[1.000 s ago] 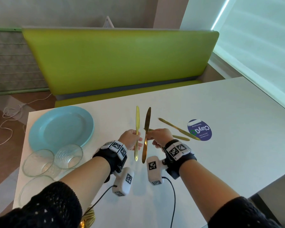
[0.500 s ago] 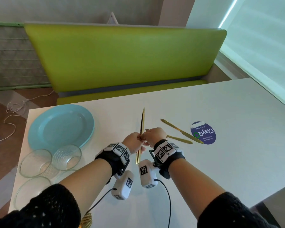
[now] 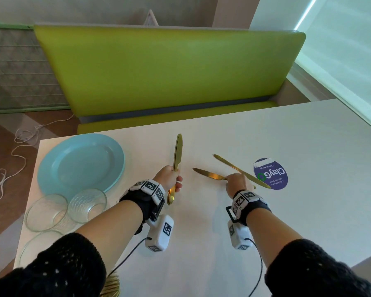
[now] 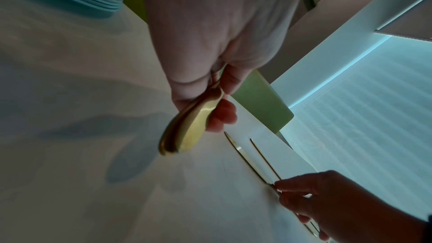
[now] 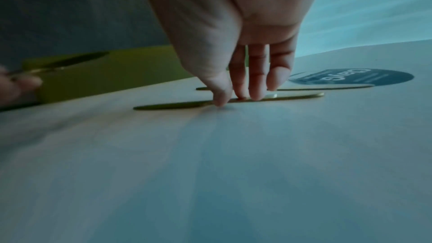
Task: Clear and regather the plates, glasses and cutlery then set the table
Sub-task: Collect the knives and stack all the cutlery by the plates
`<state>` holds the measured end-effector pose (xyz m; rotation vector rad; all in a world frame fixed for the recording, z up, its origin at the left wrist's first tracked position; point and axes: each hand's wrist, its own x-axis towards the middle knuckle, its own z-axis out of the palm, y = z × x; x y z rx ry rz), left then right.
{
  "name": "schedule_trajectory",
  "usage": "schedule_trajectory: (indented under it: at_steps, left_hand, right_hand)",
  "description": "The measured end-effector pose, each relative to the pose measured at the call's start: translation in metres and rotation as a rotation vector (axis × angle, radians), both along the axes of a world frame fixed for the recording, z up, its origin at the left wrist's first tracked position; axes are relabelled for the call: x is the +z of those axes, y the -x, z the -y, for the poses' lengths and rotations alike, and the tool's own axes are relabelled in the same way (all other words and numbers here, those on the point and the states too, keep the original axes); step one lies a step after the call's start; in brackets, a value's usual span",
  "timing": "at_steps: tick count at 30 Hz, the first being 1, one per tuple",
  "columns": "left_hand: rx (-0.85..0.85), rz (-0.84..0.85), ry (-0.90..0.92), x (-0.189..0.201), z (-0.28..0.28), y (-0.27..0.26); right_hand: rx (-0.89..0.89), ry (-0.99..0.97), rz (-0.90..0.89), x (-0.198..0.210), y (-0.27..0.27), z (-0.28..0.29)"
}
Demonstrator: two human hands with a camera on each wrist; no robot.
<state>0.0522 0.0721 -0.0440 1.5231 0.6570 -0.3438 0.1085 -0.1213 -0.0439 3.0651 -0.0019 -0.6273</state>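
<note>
Since a second ago, two gold knives (image 3: 177, 159) have been merged into the left hand (image 3: 169, 179), which is clenched round both handles at 9 o'clock from the right hand (image 3: 236, 183). That hand, freed, is lowered onto a third knife (image 3: 209, 174) on the table (image 3: 201, 232); gathering is judged ongoing. Only in the right wrist view are the fingertips (image 5: 256, 97) seen pressing it, thumb alongside, not yet lifted.

A round purple sticker (image 3: 270, 174) on the white table (image 3: 308, 146) reads "ClayGO", upside down from the head view, with smaller lines beneath too small to read surely.
</note>
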Motion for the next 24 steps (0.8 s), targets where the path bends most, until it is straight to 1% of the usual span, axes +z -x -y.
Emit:
schedule_trajectory:
  at_steps: [3,5,8,12,15,18,20,24]
  left_hand:
    - [0.002,0.003,-0.008,-0.003,0.003,-0.005]
    - [0.009,0.003,-0.016,-0.003,0.006,-0.008]
    - [0.015,0.005,-0.006,-0.003,0.011,-0.011]
    - [-0.009,-0.007,-0.023,-0.003,0.013,-0.010]
    - [-0.004,-0.005,-0.025,-0.002,0.012,-0.008]
    - [0.010,0.000,-0.025,0.000,0.011,-0.008]
    - [0.010,0.001,-0.023,0.002,0.010,-0.008]
    - [0.011,-0.009,-0.011,0.007,0.012,-0.007]
  right_hand:
    - [0.058,0.055,0.036,-0.009,0.004,0.002]
    - [0.059,0.050,0.041,-0.011,0.007,0.001]
    - [-0.022,-0.010,-0.002,-0.009,0.006,-0.004]
    - [-0.128,-0.122,-0.104,-0.005,0.005,-0.006]
    - [-0.182,-0.187,-0.128,-0.008,0.008,-0.004]
    - [-0.197,-0.242,-0.129,-0.007,0.009,-0.005]
    - [-0.178,-0.259,-0.099,-0.001,0.008,-0.007]
    - [-0.118,-0.198,0.075,0.021,0.007,-0.015]
